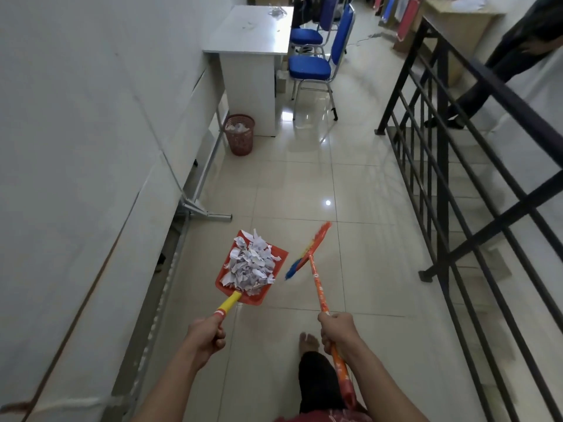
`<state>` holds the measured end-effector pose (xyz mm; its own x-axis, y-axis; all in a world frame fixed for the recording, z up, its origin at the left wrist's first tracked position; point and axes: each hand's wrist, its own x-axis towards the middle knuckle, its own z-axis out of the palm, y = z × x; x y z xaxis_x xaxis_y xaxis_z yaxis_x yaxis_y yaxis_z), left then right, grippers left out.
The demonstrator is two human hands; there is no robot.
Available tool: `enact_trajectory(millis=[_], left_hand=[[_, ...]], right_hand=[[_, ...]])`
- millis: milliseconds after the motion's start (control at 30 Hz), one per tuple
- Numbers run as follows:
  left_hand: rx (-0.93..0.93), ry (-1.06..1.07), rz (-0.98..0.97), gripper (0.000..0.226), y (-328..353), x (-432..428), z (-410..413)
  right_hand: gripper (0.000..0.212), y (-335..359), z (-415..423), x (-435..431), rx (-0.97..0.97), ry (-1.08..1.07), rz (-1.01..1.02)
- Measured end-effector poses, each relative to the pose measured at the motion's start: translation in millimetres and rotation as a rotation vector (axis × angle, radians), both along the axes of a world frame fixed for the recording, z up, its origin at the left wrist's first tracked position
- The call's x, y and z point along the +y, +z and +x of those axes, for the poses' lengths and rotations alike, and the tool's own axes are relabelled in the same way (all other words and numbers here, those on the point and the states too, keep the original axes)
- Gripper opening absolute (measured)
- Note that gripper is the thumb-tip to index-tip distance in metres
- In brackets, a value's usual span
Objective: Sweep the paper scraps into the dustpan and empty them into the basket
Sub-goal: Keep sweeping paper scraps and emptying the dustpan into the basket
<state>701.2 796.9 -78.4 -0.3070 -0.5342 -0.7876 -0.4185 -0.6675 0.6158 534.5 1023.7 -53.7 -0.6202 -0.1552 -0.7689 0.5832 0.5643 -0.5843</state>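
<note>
One long strip of glossy floor runs ahead of me, wall at nine o'clock, black railing at three. I can't spot a loose scrap anywhere on the tiles, so I'm calling the sweeping done and this the carry.

White desk up at twelve. The basket stands on the floor just beside the desk's near left corner, at about twelve o'clock from the dustpan and well apart from it, with white paper showing through its mesh.

Now the dustpan: red, carried out in front, at about one o'clock from my left hand, looking roughly level. The broom rides alongside at three o'clock of the pan, its head near the pan's right edge and not touching it as far as I can tell. The paper scraps sit heaped in the pan, piled right to its front lip.

Next move, as I judge it: walk the pan forward and hold it flat, because that loose heap could slide off the open lip. Then get the lip over the basket's rim and tip.

Hands last. My left hand is wrapped in a fist round the end of the pan's yellow handle, arm stretched forward. My right hand is clenched round the broom's orange stick partway along, and the tail of the stick runs back beside my forearm toward six o'clock.
</note>
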Motion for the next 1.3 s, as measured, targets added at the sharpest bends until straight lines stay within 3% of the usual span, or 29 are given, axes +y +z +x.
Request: enact_trajectory(millis=[367, 767, 1300], left_hand=[[0.001, 0.026, 0.037, 0.010, 0, -41, -179], [0.004, 0.020, 0.030, 0.007, 7, -103, -307], [-0.022, 0.010, 0.030, 0.007, 0, -249, -477]], right_hand=[[0.012, 10, -191, -45, 0.021, 0.060, 0.021], [0.010, 19, -318, -117, 0.041, 0.086, -0.001], [0.012, 12, -492, -256, 0.062, 0.174, 0.055]])
